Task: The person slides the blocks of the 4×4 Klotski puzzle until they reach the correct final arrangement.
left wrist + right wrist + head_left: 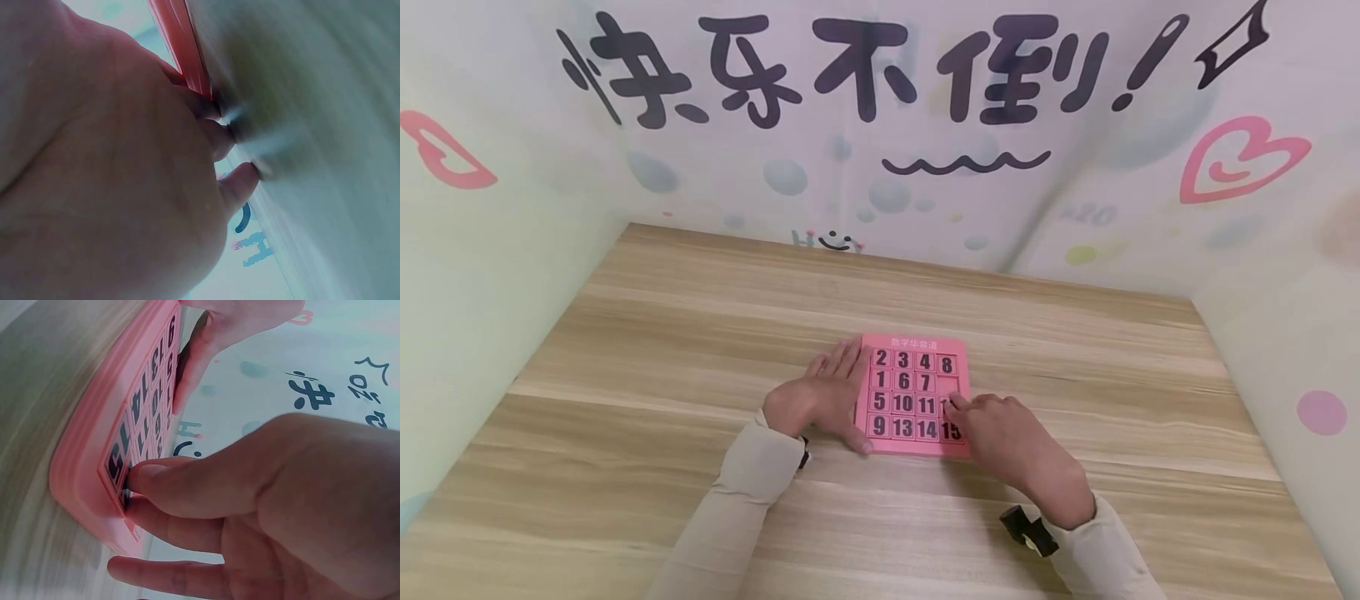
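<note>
A pink number slide puzzle (pixel 917 342) lies flat on the wooden table, its black-numbered tiles in rows. The vacant slot is in the right column, under the 8 tile (pixel 947 365). My left hand (pixel 827 400) rests along the puzzle's left edge, fingers extended and thumb near the lower left corner. In the left wrist view the puzzle's side (pixel 181 44) shows beyond that hand's fingers. With thumb and index fingertips, my right hand (pixel 1011 442) touches a partly covered tile just above the 15 tile (pixel 119 456).
The wooden table (pixel 662 333) stretches around the puzzle. Behind it hangs a pale printed backdrop (pixel 820 200) with large dark characters, and pale walls rise at both sides. Each wrist carries a black strap or mount, the right one (pixel 1028 531) more visible.
</note>
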